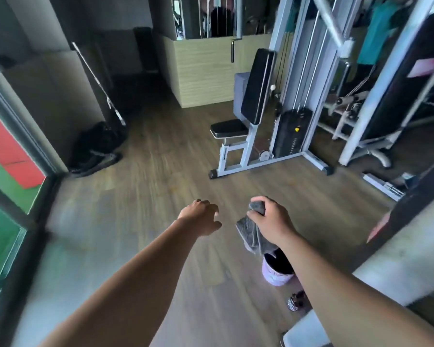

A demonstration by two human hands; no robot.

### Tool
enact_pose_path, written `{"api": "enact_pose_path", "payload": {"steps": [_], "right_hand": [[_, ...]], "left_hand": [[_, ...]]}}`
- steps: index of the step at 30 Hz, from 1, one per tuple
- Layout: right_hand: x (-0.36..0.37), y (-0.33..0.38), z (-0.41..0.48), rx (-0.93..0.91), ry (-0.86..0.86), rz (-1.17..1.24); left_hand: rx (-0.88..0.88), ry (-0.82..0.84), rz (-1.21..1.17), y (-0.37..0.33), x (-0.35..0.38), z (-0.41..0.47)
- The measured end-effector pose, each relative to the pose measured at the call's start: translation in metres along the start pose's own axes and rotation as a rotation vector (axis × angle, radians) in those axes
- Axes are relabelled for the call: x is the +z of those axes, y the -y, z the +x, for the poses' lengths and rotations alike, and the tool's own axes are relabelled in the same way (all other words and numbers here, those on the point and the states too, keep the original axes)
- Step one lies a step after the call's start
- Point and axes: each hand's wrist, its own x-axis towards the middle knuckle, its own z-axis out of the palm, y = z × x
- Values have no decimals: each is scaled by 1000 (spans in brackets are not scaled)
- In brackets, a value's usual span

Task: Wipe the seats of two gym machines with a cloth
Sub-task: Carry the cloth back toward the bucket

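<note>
My right hand (271, 221) grips a grey cloth (251, 232), which hangs down below the fist. Beside it, my left hand (201, 216) is held out over the wooden floor with fingers loosely curled and nothing in them. Ahead stands a grey-framed gym machine with a small black seat (228, 128) and an upright black back pad (257, 83). The seat is well beyond both hands. Another machine's frame (361, 121) rises at the right, its seat hidden from me.
A pale bucket (277, 271) stands on the floor under my right arm, with a small dark bottle (295, 300) near it. A black bag (98, 146) lies by the left wall under a leaning bar. A glass window runs along the left. A black weight stack (292, 131) sits behind the seat.
</note>
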Motion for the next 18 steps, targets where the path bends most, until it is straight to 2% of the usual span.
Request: {"api": "enact_pose_path", "payload": {"steps": [5,9,12,15,18], "right_hand": [[-22,-19,77,90,-149,23],[-38,-37,120,195,-351,59],[-50,-54,145,326,-492,193],[-62,-77,160,364,-641,315],[-75,-103,171,437,-705,493]], "left_hand": [[183,32,-25,-29,-17,122],[350,132,-145,-69,-26,205],[458,208,-199,-102,-32,253],[476,303,-336,-136,-28,284],[528,359,-438,-170,-14,307]]}}
